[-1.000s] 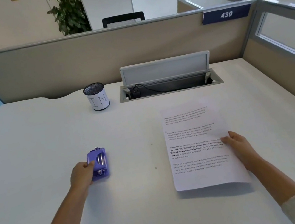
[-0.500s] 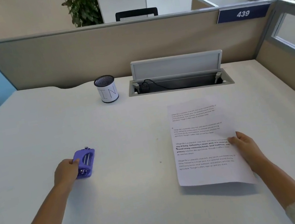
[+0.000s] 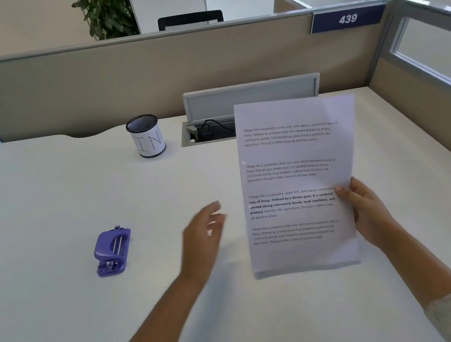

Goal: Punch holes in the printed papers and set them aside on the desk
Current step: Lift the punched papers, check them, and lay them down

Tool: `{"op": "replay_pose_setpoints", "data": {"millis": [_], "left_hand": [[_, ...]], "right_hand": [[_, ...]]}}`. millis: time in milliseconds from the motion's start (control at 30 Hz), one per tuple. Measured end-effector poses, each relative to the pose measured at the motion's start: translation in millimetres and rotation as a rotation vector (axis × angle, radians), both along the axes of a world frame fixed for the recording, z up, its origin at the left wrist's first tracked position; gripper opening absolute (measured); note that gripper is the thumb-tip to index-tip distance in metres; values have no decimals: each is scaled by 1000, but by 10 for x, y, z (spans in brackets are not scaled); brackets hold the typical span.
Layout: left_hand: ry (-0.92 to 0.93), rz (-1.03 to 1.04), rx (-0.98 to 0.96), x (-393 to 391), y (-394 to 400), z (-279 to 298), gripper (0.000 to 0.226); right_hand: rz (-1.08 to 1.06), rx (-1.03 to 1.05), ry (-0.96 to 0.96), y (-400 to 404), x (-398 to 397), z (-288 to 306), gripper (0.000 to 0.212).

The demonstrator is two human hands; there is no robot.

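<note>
Pinching the right edge of the papers (image 3: 300, 184), my right hand (image 3: 368, 210) has its thumb on the printed face and its fingers hidden behind, with the sheets raised off the desk (image 3: 43, 203) and tilted up toward me. I see white pages carrying four blocks of black text, the third partly in bold; the bottom edge looks like more than one sheet, though I cannot count them. They stand right of centre, covering part of the open cable tray (image 3: 208, 133) at the far side. My left hand (image 3: 204, 235) hovers empty with fingers spread, blurred, just left of the papers and not touching them. At the far side a mesh cup (image 3: 146, 136) marked "IN" stands. Well to the left on the desk lies the purple hole punch (image 3: 113, 252), apart from both hands.
</note>
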State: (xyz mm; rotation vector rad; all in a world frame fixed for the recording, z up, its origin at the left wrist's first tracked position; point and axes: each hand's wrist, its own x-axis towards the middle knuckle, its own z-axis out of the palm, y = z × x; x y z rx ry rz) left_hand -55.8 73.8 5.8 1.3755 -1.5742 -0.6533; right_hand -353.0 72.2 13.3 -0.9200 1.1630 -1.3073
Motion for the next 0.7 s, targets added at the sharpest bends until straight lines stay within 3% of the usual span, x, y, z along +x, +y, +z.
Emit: {"op": "replay_pose_setpoints", "data": {"millis": [100,267,400,500,700], "left_hand": [[77,-117,136,-420,-5,147,18],[20,-12,16,-617,-50,257,21],[69,-12,-49,-653,-23,294,20],[94,-1,-61,-693,-24,240,22],[132,-15,22,-741,-47,17,19]], "right_hand": [[12,-58,39,14,1,144,31],[28,-176,97,33,-28,359,52],[3,-247,31,37,-19,393,32],[-10,-244,21,37,-31,331,31],[-9,-159,118,63,-102,92,61]]}}
